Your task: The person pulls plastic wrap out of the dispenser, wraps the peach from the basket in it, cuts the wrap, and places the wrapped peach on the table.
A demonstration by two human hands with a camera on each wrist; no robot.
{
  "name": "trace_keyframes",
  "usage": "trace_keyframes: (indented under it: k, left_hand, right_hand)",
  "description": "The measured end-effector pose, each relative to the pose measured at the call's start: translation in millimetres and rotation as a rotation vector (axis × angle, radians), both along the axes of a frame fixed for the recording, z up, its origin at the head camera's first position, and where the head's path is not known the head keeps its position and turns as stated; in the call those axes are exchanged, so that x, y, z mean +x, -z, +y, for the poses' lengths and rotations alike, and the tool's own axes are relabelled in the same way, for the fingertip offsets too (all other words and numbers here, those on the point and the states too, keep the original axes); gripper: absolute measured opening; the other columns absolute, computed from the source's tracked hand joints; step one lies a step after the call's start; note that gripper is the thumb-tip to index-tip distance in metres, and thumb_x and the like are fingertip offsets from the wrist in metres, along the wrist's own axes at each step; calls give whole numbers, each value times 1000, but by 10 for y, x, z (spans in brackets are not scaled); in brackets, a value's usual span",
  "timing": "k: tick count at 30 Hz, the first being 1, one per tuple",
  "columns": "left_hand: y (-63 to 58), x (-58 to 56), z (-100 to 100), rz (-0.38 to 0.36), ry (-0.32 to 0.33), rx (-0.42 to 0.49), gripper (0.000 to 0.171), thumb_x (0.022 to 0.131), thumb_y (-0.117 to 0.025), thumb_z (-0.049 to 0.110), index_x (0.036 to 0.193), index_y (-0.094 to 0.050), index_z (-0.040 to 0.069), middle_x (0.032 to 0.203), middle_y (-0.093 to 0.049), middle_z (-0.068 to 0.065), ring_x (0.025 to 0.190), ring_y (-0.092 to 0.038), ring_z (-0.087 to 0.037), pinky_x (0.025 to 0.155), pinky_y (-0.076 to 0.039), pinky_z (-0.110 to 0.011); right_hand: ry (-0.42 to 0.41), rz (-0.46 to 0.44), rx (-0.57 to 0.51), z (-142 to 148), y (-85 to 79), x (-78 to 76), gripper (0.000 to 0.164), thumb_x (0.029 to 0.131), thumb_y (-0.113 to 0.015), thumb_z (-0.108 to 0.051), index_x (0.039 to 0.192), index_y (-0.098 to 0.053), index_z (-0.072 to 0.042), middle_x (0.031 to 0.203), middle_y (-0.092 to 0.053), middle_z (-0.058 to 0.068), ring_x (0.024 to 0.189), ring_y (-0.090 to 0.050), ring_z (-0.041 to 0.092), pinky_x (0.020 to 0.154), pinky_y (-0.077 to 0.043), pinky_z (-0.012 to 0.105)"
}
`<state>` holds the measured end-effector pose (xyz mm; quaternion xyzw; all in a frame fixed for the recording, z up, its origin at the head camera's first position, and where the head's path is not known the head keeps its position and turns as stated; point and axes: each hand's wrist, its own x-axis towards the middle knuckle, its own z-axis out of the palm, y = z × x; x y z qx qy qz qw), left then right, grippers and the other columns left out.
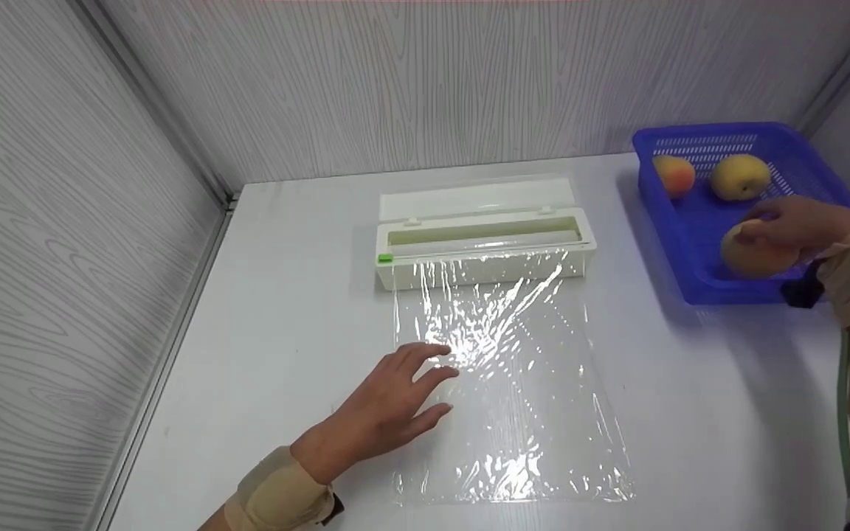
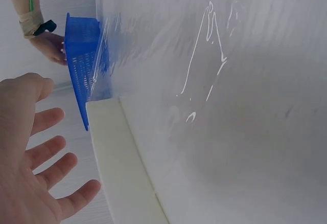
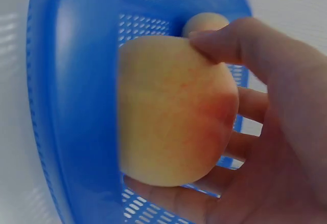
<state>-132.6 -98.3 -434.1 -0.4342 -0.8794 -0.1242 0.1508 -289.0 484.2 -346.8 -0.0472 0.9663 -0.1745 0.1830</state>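
A smooth white table (image 1: 285, 295) carries all items. A rectangular sheet of clear, glossy plastic film (image 1: 513, 413) extends over it toward the near side. A blue plastic basket (image 1: 665, 245) with perforated walls stands at the far right. A long white plastic dispenser box (image 1: 480, 220), lid raised on its far side, stands at far centre, film issuing from its near edge. Left hand (image 1: 388, 398): over the film's left margin, grip spread, holding nothing; contact with the film cannot be confirmed. Right hand (image 1: 801, 221): grip curled round a round yellow-and-red fruit (image 1: 753, 254) in the basket's near part. Two similar yellowish fruits (image 1: 741, 177) lie at the basket's far side.
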Motion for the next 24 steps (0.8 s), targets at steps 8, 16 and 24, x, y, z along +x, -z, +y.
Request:
trace_keyframes:
  k: [8,16,24]
  left_hand:
    - [29,46,-22,28,21,62,40,90,-71,29,126,-58,17,138,-53,-6,131,-49,-23,101,-49,-38]
    - [62,80,-56,28,12,74,41,90,-72,29,127,-58,17,137,-53,-7,130,-49,-23,100,-49,-39]
    - [83,80,-72,47,17,89,42,89,-73,28,126,-58,16,136,-53,-7,128,-51,-22,97,-51,-37]
  right_hand:
    - [95,-6,-92,-113,-153,101,62,101,-50,-44,137,-45,6,93,-61,14,73,-59,19,59,-55,35]
    - [89,59,-119,-328,-281,183,64,101,-45,-49,143,-42,0,103,-55,17,80,-55,21,63,-50,31]
    - [110,171,-301,-586,-315,397,48,103,-42,-49,133,-47,-12,101,-52,6,84,-53,20,67,-48,26]
